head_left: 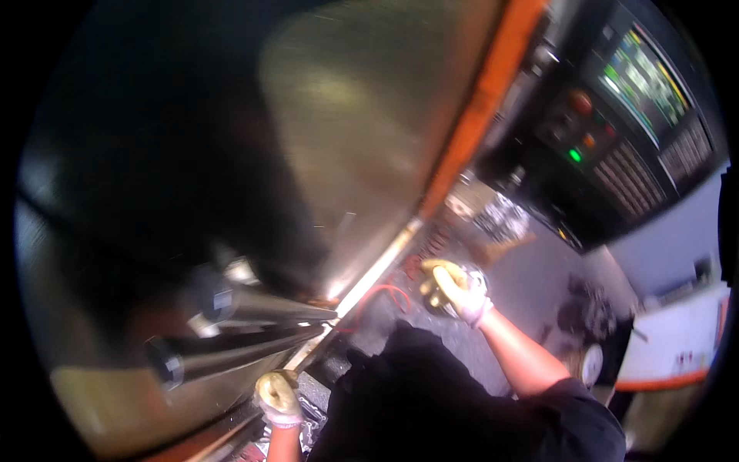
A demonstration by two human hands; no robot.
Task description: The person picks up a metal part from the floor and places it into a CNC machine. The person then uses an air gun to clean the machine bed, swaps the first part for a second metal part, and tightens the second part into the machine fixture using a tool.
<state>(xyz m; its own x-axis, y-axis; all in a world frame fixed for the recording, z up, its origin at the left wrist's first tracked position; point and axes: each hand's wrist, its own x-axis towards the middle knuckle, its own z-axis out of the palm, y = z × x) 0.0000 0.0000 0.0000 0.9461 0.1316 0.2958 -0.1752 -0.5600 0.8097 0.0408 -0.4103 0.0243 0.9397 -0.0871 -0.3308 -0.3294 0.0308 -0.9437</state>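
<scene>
Head view blurs the dark part (439, 298) my right hand (456, 289) clasps in curled fingers, near a red hose (389, 287); whether my left hand (278, 394) has fingers clamped or apart, I cannot tell.

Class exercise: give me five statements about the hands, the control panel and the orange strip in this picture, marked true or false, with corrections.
1. The left hand and the right hand are both gloved. True.
2. The control panel has a lit screen and a green light. True.
3. The control panel is at the picture's lower left. False: it is at the upper right.
4. The left hand is touching the screen. False: it is far from it, near the lower edge.
5. The orange strip runs slanting through the upper part of the picture. True.
</scene>
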